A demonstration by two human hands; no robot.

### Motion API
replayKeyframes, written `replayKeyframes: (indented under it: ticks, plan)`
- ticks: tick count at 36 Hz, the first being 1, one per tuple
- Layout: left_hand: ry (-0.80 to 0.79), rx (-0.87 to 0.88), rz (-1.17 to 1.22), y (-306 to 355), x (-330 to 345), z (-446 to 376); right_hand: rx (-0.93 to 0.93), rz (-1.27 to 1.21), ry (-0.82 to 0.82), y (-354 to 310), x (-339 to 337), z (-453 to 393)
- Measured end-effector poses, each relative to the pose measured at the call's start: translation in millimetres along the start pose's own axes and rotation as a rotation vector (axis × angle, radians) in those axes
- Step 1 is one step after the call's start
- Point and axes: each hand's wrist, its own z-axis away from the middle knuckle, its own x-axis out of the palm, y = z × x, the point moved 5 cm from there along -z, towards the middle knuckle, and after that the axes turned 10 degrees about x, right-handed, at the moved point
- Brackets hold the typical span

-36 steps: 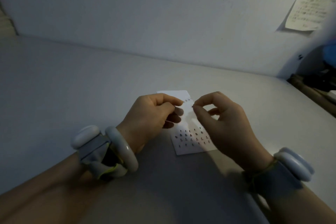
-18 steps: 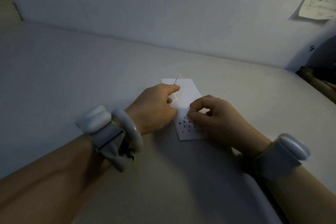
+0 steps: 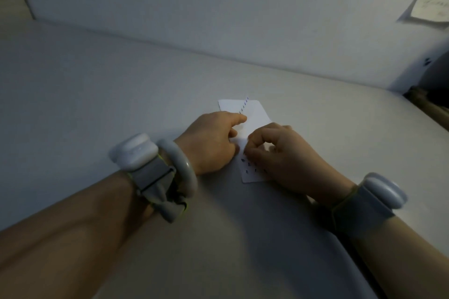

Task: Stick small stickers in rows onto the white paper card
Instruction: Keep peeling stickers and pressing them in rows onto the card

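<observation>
A white paper card (image 3: 258, 114) lies flat on the grey table, with rows of small dark stickers (image 3: 250, 165) showing on its near end. My left hand (image 3: 211, 143) rests on the card's left edge and pinches a thin sticker strip (image 3: 244, 105) with blue marks, which sticks up past my index finger. My right hand (image 3: 286, 153) sits on the card's middle, its fingers curled and its thumb and index tips pinched together against the paper just above the sticker rows. Any sticker between those tips is too small to make out. Both hands hide much of the card.
The grey table (image 3: 121, 85) runs back to a pale wall. A paper note (image 3: 432, 0) hangs on the wall at the upper right. The table's right edge falls away to dark clutter (image 3: 430, 97). Each wrist carries a white band device.
My right hand dropped from the raised strip onto the card and now stays pinched there. My left hand lowered to the card's edge, still holding the strip. The view moved closer.
</observation>
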Motion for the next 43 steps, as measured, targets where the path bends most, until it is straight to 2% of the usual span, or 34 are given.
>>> replayKeyframes:
  ticks: [8, 14, 22, 37, 43]
  plan:
    - [-0.021, -0.005, -0.008, 2, -1, 1, -0.007, 0.142, 0.052, -6, 6, 0]
    - [-0.055, -0.026, 0.025, 1, 0, 1, 0.089, 0.237, 0.024, -7, 6, -6]
    - [-0.059, -0.063, 0.069, -2, 2, 1, 0.217, 0.202, 0.005, 0, 0, -11]
    - [-0.032, -0.053, 0.098, -3, 2, 1, 0.176, 0.216, 0.095, 4, 2, -12]
    - [-0.003, -0.042, 0.129, -3, 1, 3, 0.087, 0.170, 0.121, 8, -3, -9]
